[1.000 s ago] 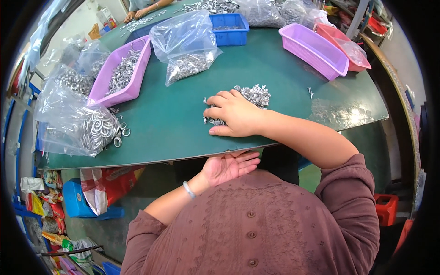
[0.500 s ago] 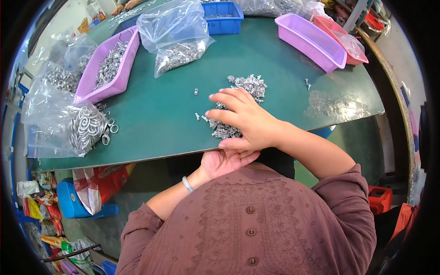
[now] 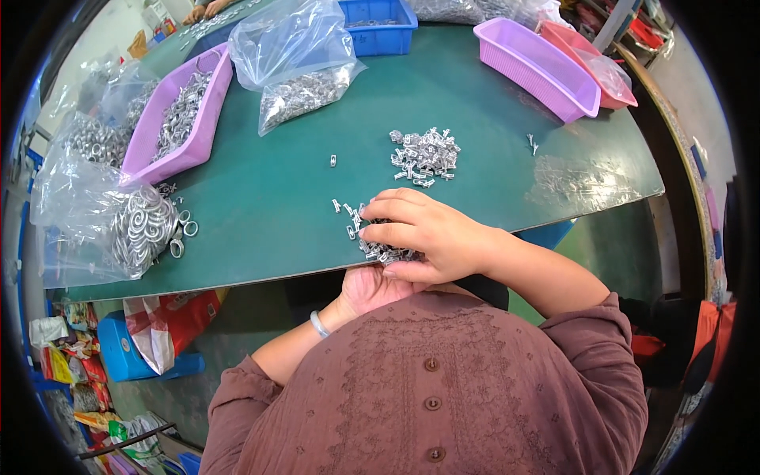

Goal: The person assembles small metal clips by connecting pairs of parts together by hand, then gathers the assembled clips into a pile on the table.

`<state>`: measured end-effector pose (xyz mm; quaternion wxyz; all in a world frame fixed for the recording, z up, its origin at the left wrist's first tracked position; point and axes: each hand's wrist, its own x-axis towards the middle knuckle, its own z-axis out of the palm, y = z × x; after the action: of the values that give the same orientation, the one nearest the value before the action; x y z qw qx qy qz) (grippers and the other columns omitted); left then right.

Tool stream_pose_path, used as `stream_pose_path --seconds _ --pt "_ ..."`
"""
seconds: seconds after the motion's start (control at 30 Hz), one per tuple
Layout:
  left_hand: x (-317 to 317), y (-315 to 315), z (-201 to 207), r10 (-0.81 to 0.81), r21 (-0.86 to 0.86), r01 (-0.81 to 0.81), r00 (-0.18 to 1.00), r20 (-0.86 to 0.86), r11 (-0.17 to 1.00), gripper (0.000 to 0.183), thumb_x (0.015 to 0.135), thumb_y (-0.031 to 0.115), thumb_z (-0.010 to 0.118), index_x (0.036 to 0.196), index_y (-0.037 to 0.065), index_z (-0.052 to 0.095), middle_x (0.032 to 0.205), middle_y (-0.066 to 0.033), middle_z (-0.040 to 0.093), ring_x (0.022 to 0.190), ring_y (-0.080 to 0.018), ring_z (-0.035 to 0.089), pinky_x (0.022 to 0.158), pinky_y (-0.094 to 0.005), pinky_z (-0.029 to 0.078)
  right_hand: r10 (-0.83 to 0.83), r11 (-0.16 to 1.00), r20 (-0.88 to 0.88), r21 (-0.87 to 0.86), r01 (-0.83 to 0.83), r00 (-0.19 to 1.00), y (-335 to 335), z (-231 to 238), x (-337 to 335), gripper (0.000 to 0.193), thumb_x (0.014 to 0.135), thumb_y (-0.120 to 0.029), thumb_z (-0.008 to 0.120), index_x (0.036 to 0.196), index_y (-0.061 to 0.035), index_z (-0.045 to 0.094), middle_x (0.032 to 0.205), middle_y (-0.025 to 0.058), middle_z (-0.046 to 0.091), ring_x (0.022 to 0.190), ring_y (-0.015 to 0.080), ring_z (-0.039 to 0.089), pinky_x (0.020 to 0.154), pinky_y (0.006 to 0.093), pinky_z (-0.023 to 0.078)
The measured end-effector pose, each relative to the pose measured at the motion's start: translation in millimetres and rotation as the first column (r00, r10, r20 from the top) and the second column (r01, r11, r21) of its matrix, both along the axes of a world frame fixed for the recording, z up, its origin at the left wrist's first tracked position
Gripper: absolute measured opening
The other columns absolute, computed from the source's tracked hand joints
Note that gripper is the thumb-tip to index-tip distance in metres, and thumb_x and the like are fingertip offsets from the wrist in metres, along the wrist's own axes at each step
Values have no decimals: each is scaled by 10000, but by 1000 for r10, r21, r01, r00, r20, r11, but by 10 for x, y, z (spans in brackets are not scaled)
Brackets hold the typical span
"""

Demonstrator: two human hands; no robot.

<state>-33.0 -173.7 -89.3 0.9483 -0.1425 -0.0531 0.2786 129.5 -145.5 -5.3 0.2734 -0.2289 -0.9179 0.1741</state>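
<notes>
My right hand (image 3: 431,237) rests palm down on a near pile of small silvery metal parts (image 3: 385,252), fingers apart and curved over it. Part of that pile is hidden beneath the palm. Just below the table's front edge, my left hand (image 3: 370,291) is turned palm up and cupped, with a pale bangle (image 3: 319,324) round its wrist. The left fingertips are partly covered by the right hand. Beyond the right hand lies a second pile of similar metal parts (image 3: 427,154), and one loose metal part (image 3: 333,161) sits to its left.
On the left of the green table (image 3: 269,190) are metal rings (image 3: 146,226) spilling from a clear bag and a purple basket (image 3: 142,162) of parts. A plastic bag (image 3: 297,59) and a blue bin (image 3: 384,39) stand farther back. Another purple basket (image 3: 538,75) is at far right.
My right hand has drawn back toward the table's front edge, pulling some metal parts nearer. The pile is now split in two. My left hand stays cupped below the edge.
</notes>
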Motion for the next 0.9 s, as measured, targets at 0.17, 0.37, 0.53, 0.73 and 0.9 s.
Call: stream_pose_path --seconds 0.17,0.37,0.53,0.73,0.9 --pt "-10 -8 122 -40 88 53 989 -144 995 585 961 495 319 1399 108 305 1421 -130 344 1289 -301 369 1079 -511 287 -64 990 34 130 59 997 11 68 -82 488 700 -248 703 1138 -77 572 1254 165 490 1143 366 454 967 489 359" --pt "-63 0 39 -65 42 74 982 -178 996 557 969 487 298 1397 131 316 1425 -115 343 1299 -295 356 1076 -509 291 24 989 109 143 -40 994 47 12 -127 402 712 -239 684 1068 -75 599 1215 128 525 1121 336 479 922 457 383" --pt "-29 -8 -13 -28 -14 27 999 -23 1000 480 980 437 326 1360 148 372 1387 -75 405 1273 -208 404 1066 -444 334 96 992 79 79 -102 992 24 45 -67 331 693 -166 680 1002 -70 610 1136 114 546 1084 310 494 899 435 396" --pt "-12 -15 -2 -19 -34 19 1000 4 999 501 978 437 325 1364 119 364 1389 -96 397 1278 -232 396 1067 -446 333 100 994 18 50 -101 995 19 86 -46 346 702 -158 676 1030 -73 606 1162 132 530 1093 314 491 901 437 392" --pt "0 -12 81 -12 141 34 988 -151 989 514 981 440 303 1376 115 348 1408 -112 373 1285 -250 386 1070 -452 326 -41 986 47 163 33 998 -4 84 -85 377 709 -181 688 1055 -67 591 1195 144 514 1126 342 484 932 464 381"
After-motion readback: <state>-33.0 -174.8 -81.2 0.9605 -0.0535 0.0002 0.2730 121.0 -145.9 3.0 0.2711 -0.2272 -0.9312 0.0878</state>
